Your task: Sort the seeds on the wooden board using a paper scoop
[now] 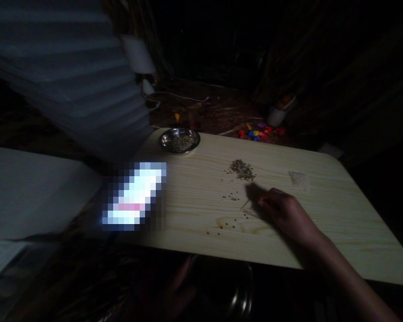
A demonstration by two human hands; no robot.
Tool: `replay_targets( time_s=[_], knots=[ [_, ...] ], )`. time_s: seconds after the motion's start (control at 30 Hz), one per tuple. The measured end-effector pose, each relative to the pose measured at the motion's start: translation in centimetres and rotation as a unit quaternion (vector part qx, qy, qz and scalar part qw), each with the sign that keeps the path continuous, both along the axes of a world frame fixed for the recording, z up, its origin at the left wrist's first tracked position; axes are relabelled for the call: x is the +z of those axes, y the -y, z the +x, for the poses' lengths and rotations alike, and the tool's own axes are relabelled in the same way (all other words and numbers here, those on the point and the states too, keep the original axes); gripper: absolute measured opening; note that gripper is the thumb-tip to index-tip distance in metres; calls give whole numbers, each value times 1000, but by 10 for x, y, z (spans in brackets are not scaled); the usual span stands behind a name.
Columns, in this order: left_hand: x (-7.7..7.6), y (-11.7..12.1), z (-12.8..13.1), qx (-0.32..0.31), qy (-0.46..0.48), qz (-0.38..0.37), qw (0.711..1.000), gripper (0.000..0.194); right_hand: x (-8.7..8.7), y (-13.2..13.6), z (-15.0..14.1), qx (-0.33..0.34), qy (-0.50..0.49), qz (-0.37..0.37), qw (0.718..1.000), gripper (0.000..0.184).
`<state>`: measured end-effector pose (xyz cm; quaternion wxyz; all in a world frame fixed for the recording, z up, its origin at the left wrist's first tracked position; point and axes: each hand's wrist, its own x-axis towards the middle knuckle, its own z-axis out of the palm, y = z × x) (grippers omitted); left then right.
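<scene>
Small dark grains point(242, 170) heaped on pale wood-grain desk point(195, 197)

A thin pale stick point(244, 205) is pinched in the right hand point(284, 212), near the heap and a few scattered grains. More grains are held in a round shiny metal bowl point(180, 142) at the far edge. The left hand point(180, 286) is seen dimly below the desk; its grasp cannot be told.
</scene>
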<state>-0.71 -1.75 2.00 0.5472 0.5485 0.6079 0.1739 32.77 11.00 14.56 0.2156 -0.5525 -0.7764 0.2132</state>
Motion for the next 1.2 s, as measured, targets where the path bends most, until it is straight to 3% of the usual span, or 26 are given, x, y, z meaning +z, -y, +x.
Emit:
replay_targets(
  time_s=[0.3, 0.47, 0.67, 0.93, 1.2],
  knots=[
    [-7, 3, -3, -6, -65, 61, 996, 44, -1, 20, 5, -27, -14, -16, 999, 16],
    [-16, 2, -6, -78, -83, 23, 993, 36, -2, 28, 5, -35, -6, -19, 999, 18],
    [-21, 1, -8, -114, -69, -4, 991, 42, -1, 26, -1, -33, 3, -5, 999, 18],
    [-19, 2, -9, -77, -84, 35, 993, 51, -4, 11, -4, -42, 11, 8, 999, 18],
    [-28, 4, -15, -69, -112, 64, 989, 50, -4, 10, -17, -32, 0, 5, 999, 19]
  ],
)
